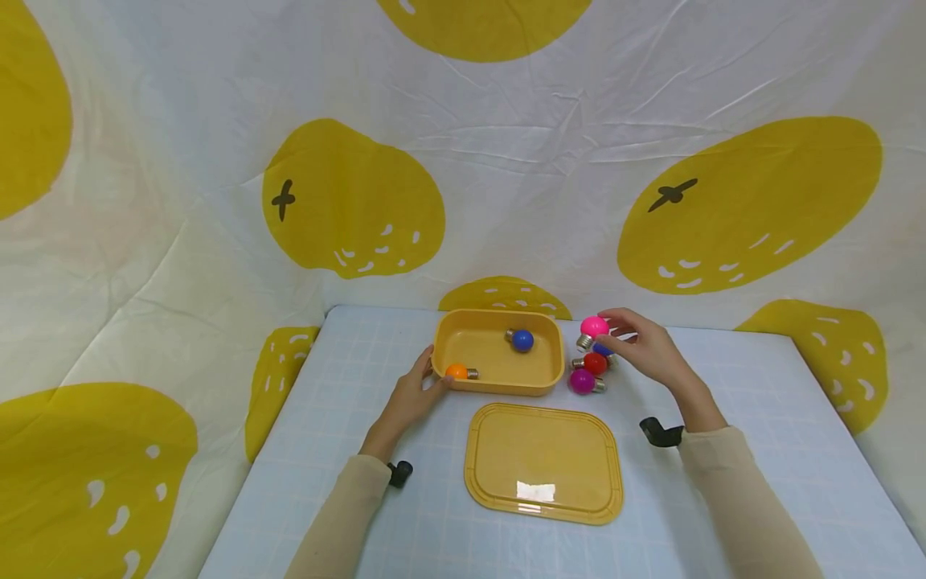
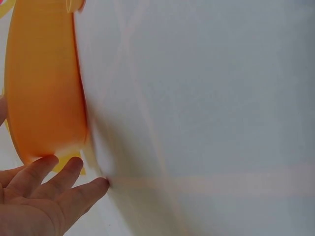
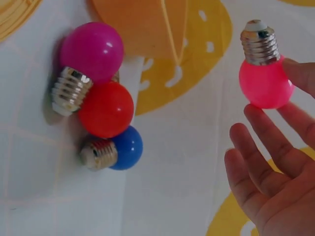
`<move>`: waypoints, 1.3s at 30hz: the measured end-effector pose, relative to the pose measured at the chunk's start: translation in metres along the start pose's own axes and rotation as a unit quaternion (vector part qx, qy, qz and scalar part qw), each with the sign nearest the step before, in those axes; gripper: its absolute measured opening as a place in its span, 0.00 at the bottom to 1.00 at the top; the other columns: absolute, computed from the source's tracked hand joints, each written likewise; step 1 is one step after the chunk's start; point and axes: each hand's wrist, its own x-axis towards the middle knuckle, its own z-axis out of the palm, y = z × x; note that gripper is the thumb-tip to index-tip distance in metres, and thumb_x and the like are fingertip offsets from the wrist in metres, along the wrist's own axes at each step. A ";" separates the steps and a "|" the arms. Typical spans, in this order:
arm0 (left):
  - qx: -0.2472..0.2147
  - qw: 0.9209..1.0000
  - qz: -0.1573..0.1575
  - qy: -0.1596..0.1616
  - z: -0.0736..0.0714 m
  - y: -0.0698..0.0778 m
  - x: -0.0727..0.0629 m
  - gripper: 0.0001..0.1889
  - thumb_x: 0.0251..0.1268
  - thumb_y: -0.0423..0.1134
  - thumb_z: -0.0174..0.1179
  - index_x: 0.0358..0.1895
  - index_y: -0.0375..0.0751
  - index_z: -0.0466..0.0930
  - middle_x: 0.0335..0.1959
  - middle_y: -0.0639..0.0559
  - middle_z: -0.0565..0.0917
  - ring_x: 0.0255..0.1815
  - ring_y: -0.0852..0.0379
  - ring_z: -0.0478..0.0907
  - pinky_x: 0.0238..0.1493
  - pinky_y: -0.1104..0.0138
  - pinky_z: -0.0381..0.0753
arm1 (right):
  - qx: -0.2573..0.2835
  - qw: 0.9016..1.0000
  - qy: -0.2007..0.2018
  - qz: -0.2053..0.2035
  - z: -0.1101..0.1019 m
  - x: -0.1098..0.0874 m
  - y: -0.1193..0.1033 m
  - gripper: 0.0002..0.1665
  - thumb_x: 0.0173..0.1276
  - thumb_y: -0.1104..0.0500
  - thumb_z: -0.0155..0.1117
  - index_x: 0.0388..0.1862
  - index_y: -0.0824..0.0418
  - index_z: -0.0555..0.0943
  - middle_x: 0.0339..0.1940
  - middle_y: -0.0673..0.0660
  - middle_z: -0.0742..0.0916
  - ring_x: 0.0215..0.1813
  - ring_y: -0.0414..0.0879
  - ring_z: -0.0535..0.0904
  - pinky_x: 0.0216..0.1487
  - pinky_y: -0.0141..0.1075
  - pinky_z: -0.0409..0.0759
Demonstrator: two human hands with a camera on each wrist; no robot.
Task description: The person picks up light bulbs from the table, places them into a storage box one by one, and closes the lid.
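Beside your right fingers (image 3: 275, 145), pinching the round pink bulb (image 3: 266, 84), three coloured bulbs (image 3: 106, 109) remain; spread left fingers (image 2: 81, 197) seemingly touch the yellow plastic box (image 1: 481, 347), two bulbs (image 1: 522, 341) inside.

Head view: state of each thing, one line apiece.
Yellow box, open, held by left hand
Yellow lid, off, flat on table
Orange bulb, in box
Blue bulb, in box
Pink bulb, held by right hand
Red bulb, on table
Purple bulb, on table
Second blue bulb, on table
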 end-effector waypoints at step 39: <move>0.006 1.000 -0.019 -0.001 -0.001 0.004 0.000 0.44 0.69 0.58 0.62 0.81 0.53 0.50 0.74 0.46 0.68 0.73 0.42 0.64 0.71 0.39 0.57 | 0.000 0.987 -0.135 -0.085 0.079 0.097 -0.049 0.25 0.68 0.55 0.71 0.62 0.61 0.79 0.53 0.61 0.85 0.55 0.59 0.79 0.57 0.52 0.78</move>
